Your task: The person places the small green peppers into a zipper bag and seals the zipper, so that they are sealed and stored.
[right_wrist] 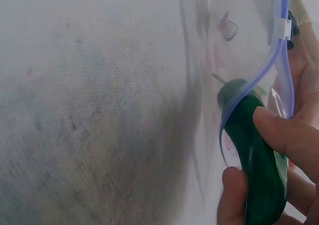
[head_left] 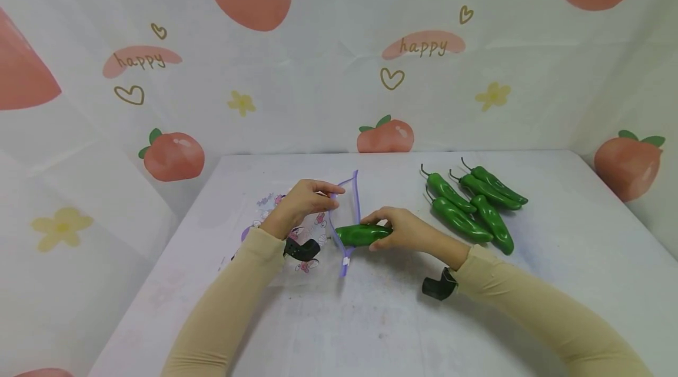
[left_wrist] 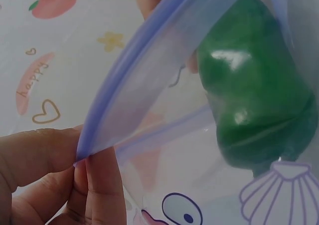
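A clear zip bag (head_left: 318, 262) with a purple zip edge and printed cartoon figures lies on the table, its mouth spread apart toward the right. My left hand (head_left: 305, 205) pinches the zip edge between thumb and fingers, as the left wrist view (left_wrist: 65, 175) also shows. In my right hand (head_left: 398, 229) is a green chili pepper (head_left: 360, 235), held by thumb and fingers at its right end. The pepper's stem end (right_wrist: 232, 90) is inside the bag mouth, seen through the clear plastic. A white slider (head_left: 346, 260) sits near the front end of the zip.
Several green chili peppers (head_left: 459, 221) lie in a group on the white table (head_left: 371, 330), right of my right hand. Behind the table hangs a white cloth (head_left: 318, 89) printed with peaches and hearts. Each wrist carries a black camera mount (head_left: 439, 286).
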The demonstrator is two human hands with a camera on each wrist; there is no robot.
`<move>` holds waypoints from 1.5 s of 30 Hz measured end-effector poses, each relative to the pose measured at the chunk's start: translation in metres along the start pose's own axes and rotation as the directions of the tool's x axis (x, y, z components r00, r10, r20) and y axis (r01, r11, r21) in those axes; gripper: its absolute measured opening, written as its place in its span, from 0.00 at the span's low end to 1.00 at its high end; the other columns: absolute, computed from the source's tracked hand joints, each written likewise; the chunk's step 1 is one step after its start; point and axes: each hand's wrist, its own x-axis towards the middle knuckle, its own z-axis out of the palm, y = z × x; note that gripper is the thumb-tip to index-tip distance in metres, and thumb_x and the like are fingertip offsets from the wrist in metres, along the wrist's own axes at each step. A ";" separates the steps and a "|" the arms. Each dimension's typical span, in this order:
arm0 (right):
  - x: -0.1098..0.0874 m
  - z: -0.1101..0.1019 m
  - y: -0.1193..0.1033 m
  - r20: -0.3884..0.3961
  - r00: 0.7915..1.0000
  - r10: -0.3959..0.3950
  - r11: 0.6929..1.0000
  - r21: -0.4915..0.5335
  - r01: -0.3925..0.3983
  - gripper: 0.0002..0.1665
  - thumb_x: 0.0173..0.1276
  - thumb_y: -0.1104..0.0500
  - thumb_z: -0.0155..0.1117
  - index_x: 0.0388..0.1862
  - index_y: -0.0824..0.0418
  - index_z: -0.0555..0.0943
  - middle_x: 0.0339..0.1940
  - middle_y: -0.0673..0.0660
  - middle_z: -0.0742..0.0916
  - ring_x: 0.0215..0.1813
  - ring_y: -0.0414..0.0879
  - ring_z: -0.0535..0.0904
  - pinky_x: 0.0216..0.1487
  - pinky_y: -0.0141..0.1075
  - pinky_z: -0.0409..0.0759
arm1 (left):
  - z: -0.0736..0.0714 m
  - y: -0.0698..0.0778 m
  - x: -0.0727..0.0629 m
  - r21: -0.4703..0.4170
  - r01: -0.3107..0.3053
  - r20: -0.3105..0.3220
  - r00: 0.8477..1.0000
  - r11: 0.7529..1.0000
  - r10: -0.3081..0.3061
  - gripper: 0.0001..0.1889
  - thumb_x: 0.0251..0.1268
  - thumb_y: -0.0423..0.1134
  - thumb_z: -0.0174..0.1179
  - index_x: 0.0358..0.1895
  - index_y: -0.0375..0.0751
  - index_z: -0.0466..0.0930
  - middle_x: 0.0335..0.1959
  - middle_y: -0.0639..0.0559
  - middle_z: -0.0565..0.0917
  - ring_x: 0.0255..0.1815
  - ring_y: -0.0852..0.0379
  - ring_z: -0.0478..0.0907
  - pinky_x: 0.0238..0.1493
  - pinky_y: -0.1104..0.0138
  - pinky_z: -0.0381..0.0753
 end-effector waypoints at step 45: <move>0.008 0.001 0.007 -0.018 1.000 -0.022 0.957 0.289 0.026 0.22 0.58 0.68 0.71 0.53 0.66 0.81 0.51 0.63 0.84 0.46 0.48 0.84 0.43 0.36 0.83 | 0.001 0.007 -0.001 -0.002 0.014 0.017 1.000 1.000 -0.014 0.19 0.62 0.28 0.62 0.57 0.32 0.79 0.39 0.49 0.73 0.40 0.57 0.75 0.51 0.65 0.79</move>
